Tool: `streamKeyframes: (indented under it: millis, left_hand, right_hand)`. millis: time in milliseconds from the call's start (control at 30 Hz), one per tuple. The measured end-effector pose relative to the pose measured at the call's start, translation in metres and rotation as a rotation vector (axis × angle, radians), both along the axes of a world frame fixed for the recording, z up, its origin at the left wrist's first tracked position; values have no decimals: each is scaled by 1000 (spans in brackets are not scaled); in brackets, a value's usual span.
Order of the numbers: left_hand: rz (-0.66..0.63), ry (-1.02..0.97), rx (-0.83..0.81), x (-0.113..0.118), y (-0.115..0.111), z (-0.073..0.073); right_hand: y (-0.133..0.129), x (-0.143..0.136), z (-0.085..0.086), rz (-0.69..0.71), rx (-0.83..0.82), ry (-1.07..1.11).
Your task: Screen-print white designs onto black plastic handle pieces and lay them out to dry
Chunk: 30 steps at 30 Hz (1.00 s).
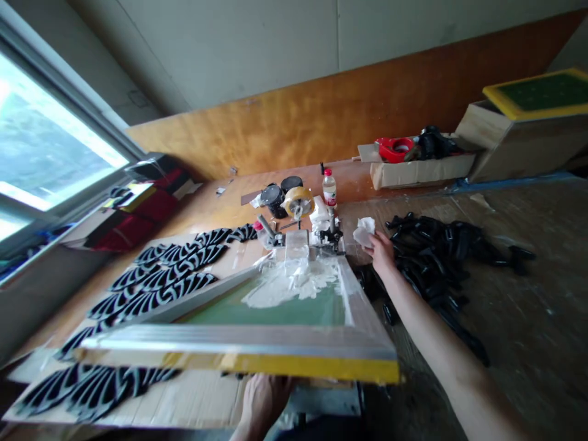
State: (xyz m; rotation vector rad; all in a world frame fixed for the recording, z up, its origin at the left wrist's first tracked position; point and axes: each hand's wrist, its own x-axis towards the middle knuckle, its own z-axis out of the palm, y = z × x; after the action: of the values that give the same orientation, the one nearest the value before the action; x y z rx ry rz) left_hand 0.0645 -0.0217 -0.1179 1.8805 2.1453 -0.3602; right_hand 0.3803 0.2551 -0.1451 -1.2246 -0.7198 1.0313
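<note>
Green mesh screen with yellow edge, white paste; black-white patterned pieces; black parts pile; red tape dispenser.

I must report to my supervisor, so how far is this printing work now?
Done: rows of printed black pieces lie drying on cardboard left of the screen frame. In hand: the left hand is under the frame's near edge, white ink sits on the mesh, and the right hand is at a crumpled white cloth. Left: a large pile of plain black pieces waits on the right.
</note>
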Motion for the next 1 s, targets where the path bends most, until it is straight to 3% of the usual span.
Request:
streamKeyframes:
  millis: [67, 133, 267, 400, 533, 633, 767, 833, 900, 1000]
  left_hand:
    - [-27, -10, -42, -2, -8, 3]
    - [-49, -17, -38, -3, -11, 5]
    - [-80, -59, 6, -8, -16, 5]
    - [-108, -123, 74, -17, -28, 4]
    - [-130, -174, 122, -30, -40, 5]
    - [-152, -200, 140, -32, -43, 9]
    - [-251, -276, 169, -17, -36, 13]
    - [-304, -320, 163, -6, -30, 12]
    - [-341, -350, 138, 3, -23, 10]
    - [-370, -357, 121, 9, -18, 2]
  right_hand:
    - [-39, 4, 3, 10, -15, 134]
    - [-79, 3, 3, 8, -47, 116]
    - [-150, -22, -4, 3, -37, -73]
    - [-201, -68, -6, 206, -33, -408]
    - [-221, -110, 2, 349, -30, -573]
    - [-223, -125, 12, 334, 3, -663]
    - [-225, -124, 27, 237, 172, -953]
    - [-231, -122, 30, 270, 225, -1064]
    - [-239, -121, 29, 339, 207, -1092]
    - [-249, -120, 22, 473, 66, -958]
